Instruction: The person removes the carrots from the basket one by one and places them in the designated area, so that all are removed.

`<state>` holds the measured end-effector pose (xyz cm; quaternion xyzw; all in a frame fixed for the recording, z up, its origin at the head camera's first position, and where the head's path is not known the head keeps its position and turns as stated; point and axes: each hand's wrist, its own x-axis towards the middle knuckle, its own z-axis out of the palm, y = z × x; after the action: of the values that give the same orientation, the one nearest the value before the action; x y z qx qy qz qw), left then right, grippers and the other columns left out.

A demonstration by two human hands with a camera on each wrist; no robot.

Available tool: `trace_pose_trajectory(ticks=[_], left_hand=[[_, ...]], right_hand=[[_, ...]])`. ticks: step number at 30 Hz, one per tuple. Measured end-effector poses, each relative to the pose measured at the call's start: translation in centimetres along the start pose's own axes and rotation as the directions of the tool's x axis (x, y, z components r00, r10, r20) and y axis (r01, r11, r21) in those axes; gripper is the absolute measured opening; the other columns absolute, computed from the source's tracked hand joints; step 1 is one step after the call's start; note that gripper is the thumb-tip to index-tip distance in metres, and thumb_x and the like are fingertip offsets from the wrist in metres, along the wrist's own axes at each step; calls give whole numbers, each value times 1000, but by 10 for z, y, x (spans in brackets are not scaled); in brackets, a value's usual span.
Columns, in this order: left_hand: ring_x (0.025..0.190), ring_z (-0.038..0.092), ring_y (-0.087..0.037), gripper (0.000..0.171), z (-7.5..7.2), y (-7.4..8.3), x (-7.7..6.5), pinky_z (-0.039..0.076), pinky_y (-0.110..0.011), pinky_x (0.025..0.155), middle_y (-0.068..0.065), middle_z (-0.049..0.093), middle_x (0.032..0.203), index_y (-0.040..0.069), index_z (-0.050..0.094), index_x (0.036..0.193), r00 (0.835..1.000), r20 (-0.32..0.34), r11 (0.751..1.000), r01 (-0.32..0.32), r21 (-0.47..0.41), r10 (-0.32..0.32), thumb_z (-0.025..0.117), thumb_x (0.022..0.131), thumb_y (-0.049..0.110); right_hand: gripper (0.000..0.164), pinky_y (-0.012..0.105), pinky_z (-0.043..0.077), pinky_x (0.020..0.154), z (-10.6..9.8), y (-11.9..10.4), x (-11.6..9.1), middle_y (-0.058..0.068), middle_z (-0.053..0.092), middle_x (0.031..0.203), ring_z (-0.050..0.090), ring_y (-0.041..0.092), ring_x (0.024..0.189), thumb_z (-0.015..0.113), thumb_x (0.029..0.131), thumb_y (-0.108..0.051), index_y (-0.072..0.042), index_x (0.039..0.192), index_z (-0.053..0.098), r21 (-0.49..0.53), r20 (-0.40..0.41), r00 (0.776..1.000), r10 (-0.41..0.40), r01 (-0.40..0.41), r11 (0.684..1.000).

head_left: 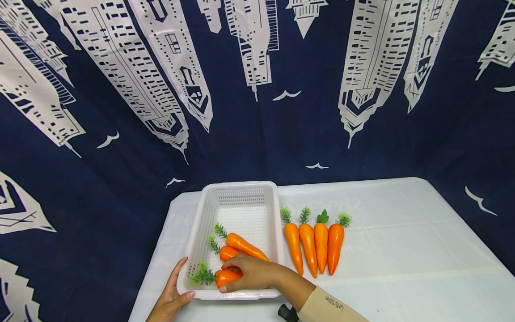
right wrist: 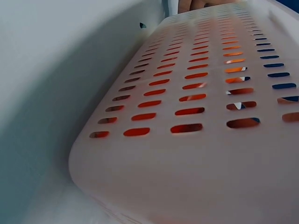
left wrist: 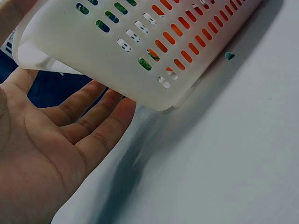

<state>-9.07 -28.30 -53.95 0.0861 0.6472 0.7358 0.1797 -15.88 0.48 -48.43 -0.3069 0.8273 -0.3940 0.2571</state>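
Observation:
A white plastic basket [head_left: 279, 232] with slotted walls stands on the table. My left hand [head_left: 170, 295] holds its near left corner, thumb on the front rim. In the left wrist view, the fingers [left wrist: 110, 135] of that hand reach under the rim. Inside the basket, my right hand [head_left: 253, 273] grips an orange carrot [head_left: 226, 278] with a bushy green top, close to the front wall. Two more carrots lie beyond it: one [head_left: 228, 253] partly covered by the hand, another [head_left: 245, 246] farther back. In the right wrist view, the basket wall [right wrist: 187, 168] hides the right hand's fingers.
Several carrots [head_left: 307, 243] lie side by side on the white table [head_left: 402, 250], right of the basket, green tops away from me. A small black object [head_left: 286, 313] shows by the right sleeve. Behind the table hangs a dark blue cloth [head_left: 297, 129] printed with white buildings.

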Motion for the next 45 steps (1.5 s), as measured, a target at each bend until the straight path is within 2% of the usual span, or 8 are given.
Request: trace_pose_trajectory(ticks=[4, 9, 12, 20, 34, 45], left_hand=[[125, 47, 5, 93, 0, 0, 0, 47, -23, 101, -4, -10, 154, 31, -11, 162, 1000, 2, 1000, 2, 0, -2, 52, 100, 2], [125, 46, 7, 92, 0, 1, 0, 47, -23, 101, -2, -10, 155, 31, -10, 162, 1000, -11, 1000, 10, 9, -10, 53, 100, 3], [125, 44, 9, 92, 1, 1, 0, 46, -22, 101, -1, -9, 154, 31, -10, 162, 1000, -11, 1000, 8, 9, -8, 53, 100, 3], [125, 44, 8, 92, 1, 1, 0, 45, -22, 102, -1, -8, 154, 29, -9, 162, 1000, -4, 1000, -6, 11, 6, 53, 100, 2], [123, 45, 6, 91, 1, 1, 0, 46, -23, 100, -4, -10, 155, 29, -6, 162, 999, -33, 1000, 4, 29, -3, 55, 99, 3], [123, 47, 4, 92, 0, 1, 0, 47, -23, 100, -6, -11, 155, 28, -8, 162, 1000, -22, 1000, 2, 26, -1, 54, 99, 3]], right_hand=[[56, 32, 44, 108, -1, 0, 1, -9, 58, 135, 51, 4, 125, 73, 87, -56, -24, 132, 65, -38, -11, 1000, -10, 10, 999], [55, 34, 43, 110, -2, -1, 1, -6, 59, 138, 51, 7, 127, 74, 87, -52, -21, 132, 66, 2, -19, 1000, 0, 0, 1000], [49, 33, 43, 109, -3, -1, 0, -7, 60, 137, 52, 6, 126, 76, 88, -47, -23, 130, 67, 9, -25, 1000, 5, -5, 1000], [40, 21, 47, 97, -2, 1, 1, -12, 60, 114, 56, -2, 104, 79, 87, -28, -22, 125, 68, 10, -39, 998, -41, 42, 999], [41, 22, 48, 96, -3, 0, 0, -14, 63, 112, 56, -2, 103, 81, 86, -28, -25, 125, 68, 45, -48, 998, -41, 43, 998], [42, 21, 48, 94, -3, 0, 1, -15, 63, 107, 55, -3, 99, 82, 84, -25, -21, 124, 69, 91, -68, 995, -67, 73, 993]])
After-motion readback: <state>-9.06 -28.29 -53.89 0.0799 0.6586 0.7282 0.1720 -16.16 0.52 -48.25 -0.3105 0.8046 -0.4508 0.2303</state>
